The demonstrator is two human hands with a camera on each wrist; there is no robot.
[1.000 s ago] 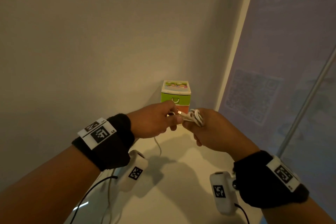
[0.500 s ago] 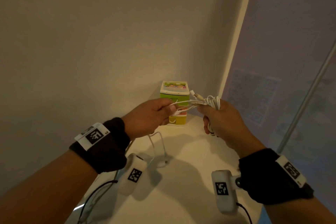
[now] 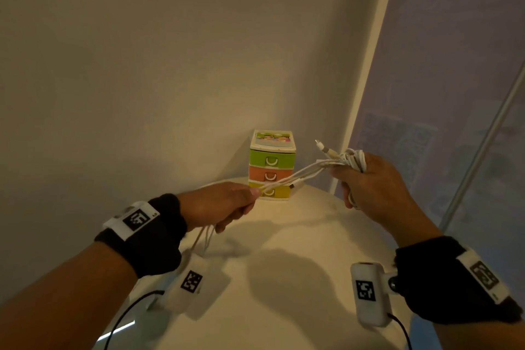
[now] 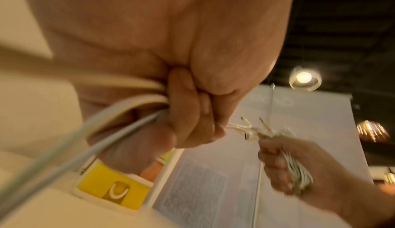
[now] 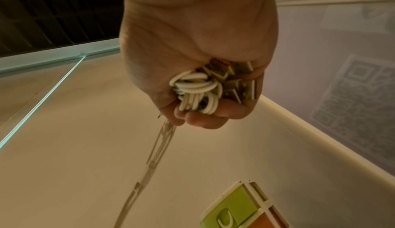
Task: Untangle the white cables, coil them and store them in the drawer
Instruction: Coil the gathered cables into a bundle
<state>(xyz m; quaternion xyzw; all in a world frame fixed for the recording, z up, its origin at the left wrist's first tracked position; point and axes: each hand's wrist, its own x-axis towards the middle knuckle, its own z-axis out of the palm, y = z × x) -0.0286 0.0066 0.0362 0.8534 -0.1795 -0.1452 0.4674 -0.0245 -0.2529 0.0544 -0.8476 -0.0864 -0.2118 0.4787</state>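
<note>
My right hand (image 3: 366,179) grips a coiled bundle of white cables (image 3: 353,159) up at the right; the loops and several plugs (image 5: 233,79) show in its fist in the right wrist view. Straight white strands (image 3: 295,177) run taut from that bundle down-left to my left hand (image 3: 227,204), which pinches them. More cable (image 3: 203,239) hangs below the left hand toward the table. One plug end (image 3: 321,146) sticks up from the bundle. Behind the strands stands a small drawer unit (image 3: 272,165) with green, orange and yellow drawers, all closed.
The drawer unit sits in the back corner of a pale rounded table (image 3: 284,278), against a beige wall (image 3: 142,79). A translucent panel with a QR code (image 3: 397,145) and a slanted metal bar (image 3: 483,156) stand at the right.
My hands have pulled apart: the right hand rose up and right with the bundle, the left hand dropped down-left, and the strands between them have stretched out straight.
</note>
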